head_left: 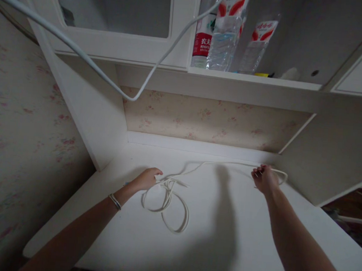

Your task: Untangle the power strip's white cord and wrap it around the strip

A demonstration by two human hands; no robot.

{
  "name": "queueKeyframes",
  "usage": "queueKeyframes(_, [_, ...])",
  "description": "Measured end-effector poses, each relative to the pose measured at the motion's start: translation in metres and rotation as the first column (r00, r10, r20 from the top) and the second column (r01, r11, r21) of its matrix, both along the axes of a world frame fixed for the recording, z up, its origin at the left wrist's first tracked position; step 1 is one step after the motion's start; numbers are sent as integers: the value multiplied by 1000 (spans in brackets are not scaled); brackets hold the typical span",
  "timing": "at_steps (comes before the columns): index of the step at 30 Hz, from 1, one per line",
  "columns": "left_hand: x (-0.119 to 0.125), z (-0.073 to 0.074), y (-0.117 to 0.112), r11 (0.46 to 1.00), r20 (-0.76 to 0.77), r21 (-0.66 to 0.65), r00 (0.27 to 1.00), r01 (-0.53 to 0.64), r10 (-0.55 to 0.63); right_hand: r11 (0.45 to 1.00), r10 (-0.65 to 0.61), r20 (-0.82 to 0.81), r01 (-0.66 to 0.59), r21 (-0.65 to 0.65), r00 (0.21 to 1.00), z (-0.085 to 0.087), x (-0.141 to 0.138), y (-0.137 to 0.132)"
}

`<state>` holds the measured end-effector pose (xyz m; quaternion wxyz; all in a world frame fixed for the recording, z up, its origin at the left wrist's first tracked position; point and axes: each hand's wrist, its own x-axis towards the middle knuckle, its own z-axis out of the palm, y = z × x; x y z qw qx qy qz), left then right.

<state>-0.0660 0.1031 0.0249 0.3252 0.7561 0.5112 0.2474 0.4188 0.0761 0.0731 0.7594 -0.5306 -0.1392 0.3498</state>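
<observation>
A thin white cord (185, 211) lies in loose, tangled loops on the white desk top (125, 238). At the left edge of the tangle my left hand (148, 178), with a bracelet on its wrist, is closed around the cord. From there the cord runs to the right along the back of the desk. My right hand (265, 179) grips its far stretch with bent fingers, and a small loop sticks out beyond that hand on the right.
A thick white cable (90, 62) hangs across the upper view. Clear plastic bottles (225, 42) stand on the open shelf above the desk. Cabinet panels (337, 141) rise at the right, and flowered wallpaper (24, 142) covers the left wall.
</observation>
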Motion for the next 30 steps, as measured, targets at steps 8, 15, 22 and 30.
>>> queueKeyframes(8, [9, -19, -11, 992, -92, 32, 989, 121, -118, 986, 43, 70, -31, -161, 997, -35, 12, -22])
queueKeyframes(15, [25, 10, -2, 997, 14, 18, 997, 70, -71, 965, 143, 372, -46, -258, 917, -45, -61, -14])
queueKeyframes(22, [71, 56, -25, 929, 497, -257, 861, 267, -110, 751, 226, 962, -601, -272, -152, -2, -218, -35])
queueKeyframes(30, [58, 2, -17, 989, 387, -140, 922, 46, 12, 653, 273, 860, -574, -495, -431, -16, -202, -48])
